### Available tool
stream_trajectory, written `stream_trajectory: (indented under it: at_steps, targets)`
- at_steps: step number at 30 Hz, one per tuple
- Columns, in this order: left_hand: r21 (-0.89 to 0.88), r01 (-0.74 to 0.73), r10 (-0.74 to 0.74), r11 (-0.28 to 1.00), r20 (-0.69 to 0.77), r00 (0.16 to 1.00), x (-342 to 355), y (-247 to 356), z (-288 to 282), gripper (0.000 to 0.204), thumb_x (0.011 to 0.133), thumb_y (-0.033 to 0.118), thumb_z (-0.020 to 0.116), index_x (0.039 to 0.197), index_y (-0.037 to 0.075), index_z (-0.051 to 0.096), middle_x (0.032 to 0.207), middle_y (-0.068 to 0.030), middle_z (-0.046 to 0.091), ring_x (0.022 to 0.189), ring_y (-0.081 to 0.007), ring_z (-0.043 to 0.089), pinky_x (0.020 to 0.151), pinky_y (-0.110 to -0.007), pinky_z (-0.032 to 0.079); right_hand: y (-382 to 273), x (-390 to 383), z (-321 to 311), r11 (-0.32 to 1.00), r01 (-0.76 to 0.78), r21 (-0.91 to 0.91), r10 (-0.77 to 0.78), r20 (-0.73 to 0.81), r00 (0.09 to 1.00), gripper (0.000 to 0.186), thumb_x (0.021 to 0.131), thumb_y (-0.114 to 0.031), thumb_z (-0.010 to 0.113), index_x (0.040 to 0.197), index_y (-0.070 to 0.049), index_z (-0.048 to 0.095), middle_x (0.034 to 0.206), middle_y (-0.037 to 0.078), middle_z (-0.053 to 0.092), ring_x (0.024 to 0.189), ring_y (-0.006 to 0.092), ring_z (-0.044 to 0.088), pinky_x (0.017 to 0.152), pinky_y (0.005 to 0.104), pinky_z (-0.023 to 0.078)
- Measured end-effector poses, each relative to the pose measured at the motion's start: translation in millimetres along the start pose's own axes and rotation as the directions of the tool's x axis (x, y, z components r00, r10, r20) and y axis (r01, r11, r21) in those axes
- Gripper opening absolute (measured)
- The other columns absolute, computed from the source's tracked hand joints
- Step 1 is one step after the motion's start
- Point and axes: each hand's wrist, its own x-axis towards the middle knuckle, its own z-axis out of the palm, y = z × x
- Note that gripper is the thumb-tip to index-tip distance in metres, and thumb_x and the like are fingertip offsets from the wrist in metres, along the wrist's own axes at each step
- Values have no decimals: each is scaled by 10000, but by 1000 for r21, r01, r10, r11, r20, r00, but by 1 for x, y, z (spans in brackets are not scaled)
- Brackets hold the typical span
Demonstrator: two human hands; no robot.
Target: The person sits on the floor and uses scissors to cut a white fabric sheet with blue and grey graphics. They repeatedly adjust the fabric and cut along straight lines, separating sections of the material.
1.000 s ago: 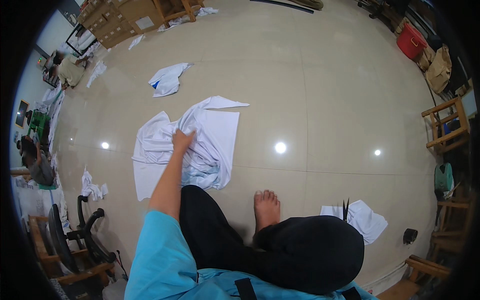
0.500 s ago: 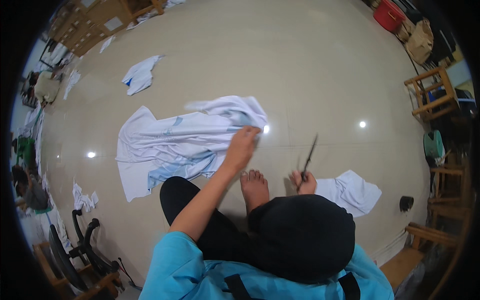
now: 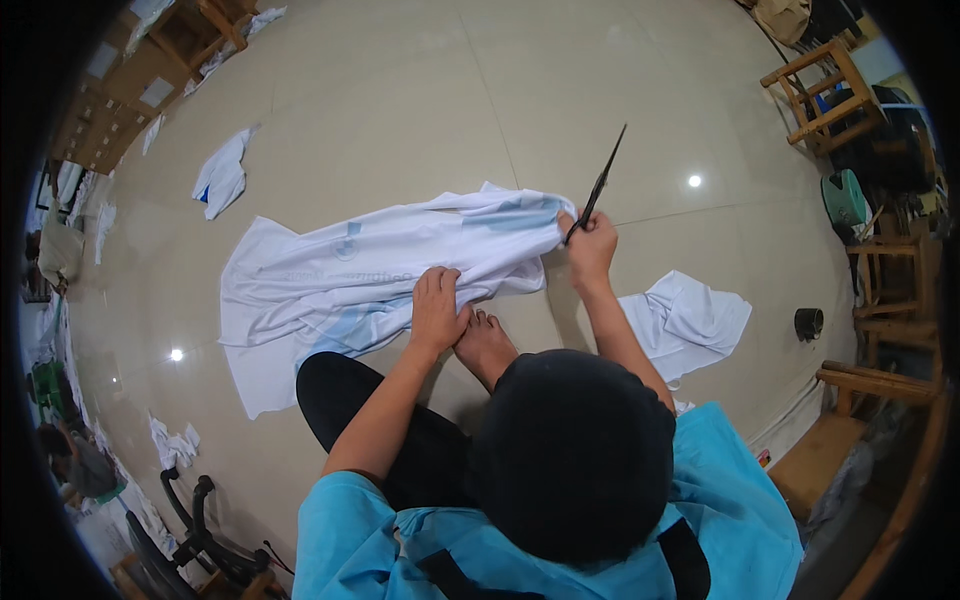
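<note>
My left hand (image 3: 437, 310) lies on a long, gathered white cloth (image 3: 270, 265) with pale blue printing, its fingers stretched over the near edge beside my bare foot (image 3: 485, 352). My right hand (image 3: 592, 245) is closed on black scissors (image 3: 602, 182), blades pointing up and away, at the cloth's right end; whether it also grips the cloth is unclear. A second white cloth (image 3: 685, 320) lies to the right of my foot. My dark-clad knee (image 3: 570, 450) fills the lower middle.
Small cloth pieces (image 3: 222, 175) lie about the tiled floor (image 3: 380, 110). Cardboard boxes (image 3: 110, 115) line the far left. Wooden stools (image 3: 820, 115) and benches stand right, near a black roll (image 3: 808, 322). A wheeled chair base (image 3: 195, 525) is lower left; another person (image 3: 70, 460) is at the left edge.
My right hand has raised the scissors from the right to the cloth's end. My left hand has come back toward my foot. The cloth is stretched out longer sideways.
</note>
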Motion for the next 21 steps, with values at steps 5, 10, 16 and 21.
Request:
stream_trajectory:
  at_steps: [5,10,16,21]
  targets:
    - [133,73,-50,988,-175,983,-9,-31,5,589,790,-28,730,1371,30,654,1393,-224,609,1370,-459,562,1164,-551,452,-70,53,-20,981,178,-77,-181,-29,983,347,947,-274,922,894,12,733,721,49,688,685,161,649,674,357,548]
    - [150,236,-185,960,-290,939,-10,-60,-16,549,801,-57,677,1336,64,699,1336,-185,654,1282,-446,609,1106,-571,487,-96,107,-54,964,237,-118,-244,-54,968,394,991,-330,909,1038,17,729,882,-1,702,782,71,587,689,279,503]
    - [-75,195,-209,978,-354,912,17,-34,-50,456,848,-62,643,1292,32,687,1233,-243,713,1173,-460,689,1010,-539,548,-32,53,-57,861,307,-406,-262,164,951,584,848,-447,1017,1028,-9,675,863,57,657,789,170,602,741,366,533]
    - [-254,275,-334,927,-232,913,28,-12,-72,386,874,33,687,1260,48,696,1016,-250,766,945,-457,753,860,-519,589,28,-80,-2,912,356,-204,-260,385,886,778,700,-440,1108,1122,-11,615,973,109,718,921,240,674,844,397,569]
